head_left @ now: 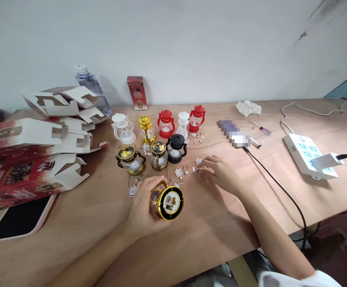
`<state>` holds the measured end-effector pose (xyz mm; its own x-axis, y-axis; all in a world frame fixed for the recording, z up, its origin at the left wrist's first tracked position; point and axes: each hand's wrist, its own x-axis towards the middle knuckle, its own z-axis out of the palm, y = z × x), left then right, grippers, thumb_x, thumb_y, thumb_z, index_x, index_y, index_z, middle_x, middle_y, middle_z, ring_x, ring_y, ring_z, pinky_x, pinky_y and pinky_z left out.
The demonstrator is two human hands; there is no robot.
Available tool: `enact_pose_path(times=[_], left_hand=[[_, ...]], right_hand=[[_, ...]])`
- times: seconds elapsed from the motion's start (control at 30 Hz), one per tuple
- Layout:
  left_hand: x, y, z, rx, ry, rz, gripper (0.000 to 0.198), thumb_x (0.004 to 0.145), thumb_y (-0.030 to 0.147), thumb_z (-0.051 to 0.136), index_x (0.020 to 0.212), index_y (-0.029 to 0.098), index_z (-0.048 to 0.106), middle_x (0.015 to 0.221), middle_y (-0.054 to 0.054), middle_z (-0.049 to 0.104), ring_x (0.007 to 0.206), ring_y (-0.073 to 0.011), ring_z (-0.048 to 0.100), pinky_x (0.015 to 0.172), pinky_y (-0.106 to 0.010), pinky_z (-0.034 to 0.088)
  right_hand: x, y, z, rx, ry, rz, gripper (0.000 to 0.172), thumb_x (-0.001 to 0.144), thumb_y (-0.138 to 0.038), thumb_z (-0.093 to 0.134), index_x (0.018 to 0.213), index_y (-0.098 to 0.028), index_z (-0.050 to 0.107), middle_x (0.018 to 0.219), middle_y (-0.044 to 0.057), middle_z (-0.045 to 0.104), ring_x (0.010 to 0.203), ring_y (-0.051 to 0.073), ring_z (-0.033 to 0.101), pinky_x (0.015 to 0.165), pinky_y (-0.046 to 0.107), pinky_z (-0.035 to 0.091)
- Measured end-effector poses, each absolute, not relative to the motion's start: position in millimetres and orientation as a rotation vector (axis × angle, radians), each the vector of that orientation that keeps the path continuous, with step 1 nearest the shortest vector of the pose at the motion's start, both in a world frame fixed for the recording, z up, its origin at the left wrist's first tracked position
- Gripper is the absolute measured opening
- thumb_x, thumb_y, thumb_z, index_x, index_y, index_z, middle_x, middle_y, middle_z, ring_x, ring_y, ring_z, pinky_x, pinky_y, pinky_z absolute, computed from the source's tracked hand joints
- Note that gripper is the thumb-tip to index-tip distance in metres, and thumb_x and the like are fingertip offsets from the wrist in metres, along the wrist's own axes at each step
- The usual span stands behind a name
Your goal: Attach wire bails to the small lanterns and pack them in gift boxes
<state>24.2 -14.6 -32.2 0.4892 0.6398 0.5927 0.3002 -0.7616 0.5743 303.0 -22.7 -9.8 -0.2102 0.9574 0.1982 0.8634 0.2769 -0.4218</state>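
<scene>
My left hand (143, 207) is wrapped round a black-and-gold mini lantern (157, 198), tipped so that its round base faces me. Small parts show in the base's middle opening. Out to the right, my right hand (218, 172) hovers at or touches the table, fingers bent and apart beside small white pieces with bent wires (195, 170); whether a fingertip touches one I cannot tell. Beyond the hands stand several mini lanterns, among them a black one (177, 149), a gold one (146, 129), a red one (166, 124) and a white one (123, 129).
Opened red-and-white cartons (42, 155) pile up at left, near a water bottle (92, 85) and a phone (22, 217). A small red box (137, 93) leans on the wall. To the right are a screwdriver (263, 128), crumpled tissue (248, 107), a black cable (276, 187) and a power strip (309, 155).
</scene>
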Motion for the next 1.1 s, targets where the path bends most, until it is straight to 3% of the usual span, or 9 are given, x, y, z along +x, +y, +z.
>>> enact_pose_path(times=[0.2,0.63,0.8,0.97,1.1], left_hand=[[24.5,-14.4,-29.7,2.395,0.783,1.140,0.061,0.070,0.034,0.063,0.125,0.021,0.042,0.114,-0.012,0.059,0.103,-0.0291,0.059,0.083,-0.042,0.048],[24.4,-15.3,-29.1,2.431,0.765,1.124,0.063,0.067,0.030,0.066,0.125,0.019,0.043,0.114,-0.011,0.061,0.103,-0.0283,0.059,0.084,-0.039,0.046],[25.1,-17.0,-28.7,2.460,0.760,1.114,0.061,0.068,0.029,0.063,0.124,0.019,0.042,0.113,-0.012,0.061,0.103,-0.0282,0.059,0.085,-0.039,0.044],[26.4,-17.2,-27.0,2.498,0.738,1.122,0.058,0.070,0.036,0.063,0.123,0.019,0.043,0.109,-0.012,0.061,0.098,-0.0278,0.061,0.081,-0.038,0.044],[28.7,-16.8,-27.5,2.493,0.726,1.160,0.056,0.075,0.044,0.063,0.121,0.018,0.045,0.105,-0.013,0.063,0.095,-0.0271,0.062,0.079,-0.037,0.044]], right_hand=[[298.2,-19.9,-21.3,-1.656,-2.252,0.209,0.009,0.088,-0.022,0.062,0.089,-0.023,0.071,0.090,0.007,0.069,0.084,0.023,0.055,0.076,0.037,0.044],[293.1,-20.6,-21.1,-1.734,-2.189,0.234,0.007,0.089,-0.019,0.058,0.082,-0.019,0.059,0.087,0.009,0.064,0.083,0.024,0.056,0.076,0.038,0.045],[271.0,-34.4,-3.4,-1.264,-1.996,0.214,0.008,0.090,-0.023,0.060,0.083,-0.021,0.059,0.078,0.004,0.063,0.077,0.019,0.056,0.071,0.034,0.044],[238.0,-53.2,9.9,-0.839,-1.881,0.168,0.003,0.088,-0.017,0.064,0.087,-0.020,0.064,0.074,0.001,0.063,0.068,0.014,0.054,0.064,0.031,0.042],[225.5,-56.8,7.9,-0.751,-1.899,0.112,0.014,0.092,-0.015,0.055,0.087,-0.019,0.067,0.071,0.002,0.063,0.066,0.015,0.052,0.061,0.031,0.040]])
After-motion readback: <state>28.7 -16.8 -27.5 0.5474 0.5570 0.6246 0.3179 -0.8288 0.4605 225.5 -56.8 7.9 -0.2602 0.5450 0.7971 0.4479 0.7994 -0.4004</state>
